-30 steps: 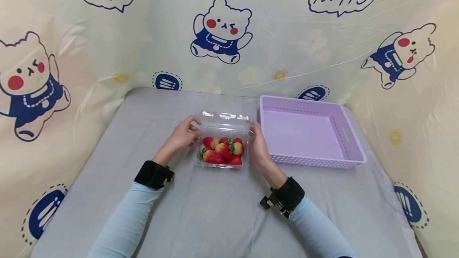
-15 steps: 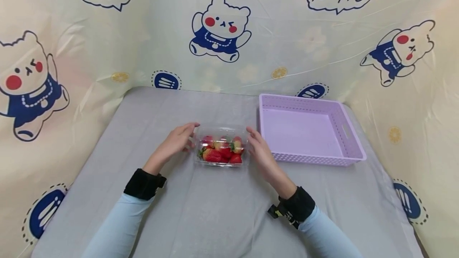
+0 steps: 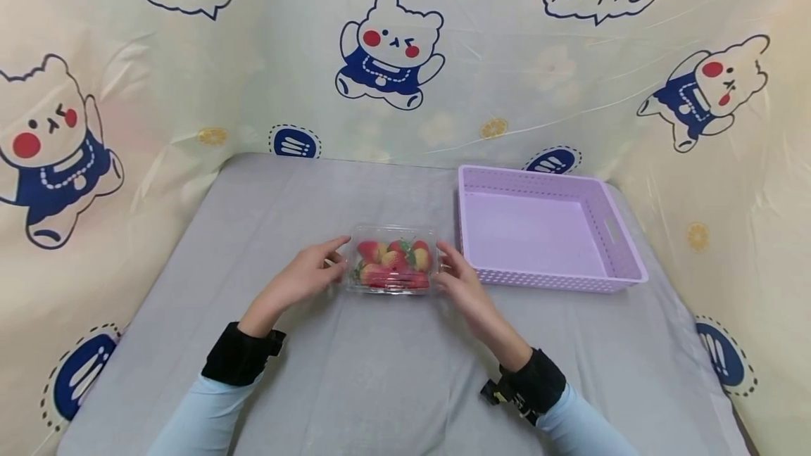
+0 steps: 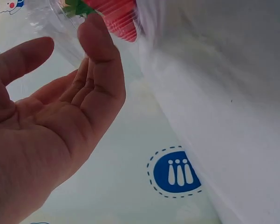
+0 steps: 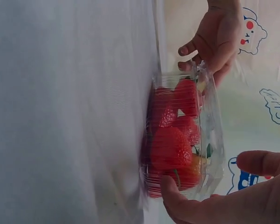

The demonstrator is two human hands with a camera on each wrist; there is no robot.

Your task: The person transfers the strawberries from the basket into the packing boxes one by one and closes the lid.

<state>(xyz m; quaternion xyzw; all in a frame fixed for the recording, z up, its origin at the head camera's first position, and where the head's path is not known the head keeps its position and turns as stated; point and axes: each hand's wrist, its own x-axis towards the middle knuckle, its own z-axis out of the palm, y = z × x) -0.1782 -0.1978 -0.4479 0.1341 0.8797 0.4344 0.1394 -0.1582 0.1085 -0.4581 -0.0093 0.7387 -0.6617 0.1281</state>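
A clear plastic clamshell box (image 3: 393, 288) with red strawberries (image 3: 394, 261) inside stands mid-table, its lid down over the fruit. At its left end is my left hand (image 3: 304, 276), fingertips at the box wall, thumb and fingers apart. My right hand (image 3: 467, 290) is at the other end, fingers reaching along the side. In the right wrist view, a fingertip of the right hand (image 5: 237, 198) touches the ribbed wall of the box while the thumb stays clear of it. The left wrist view shows the left hand (image 4: 60, 116) with gently bent fingers; only a corner of the box appears.
To the right of the box stands a shallow lilac basket (image 3: 532, 231) with perforated sides, close behind my right hand. A grey cloth (image 3: 380, 371) covers the table. A curtain (image 3: 266, 76) printed with cartoon bears surrounds its back and sides.
The box's lid, raised behind the strawberries one second ago, has come down over them. Both hands have drawn back toward me from the lid to the box's ends.
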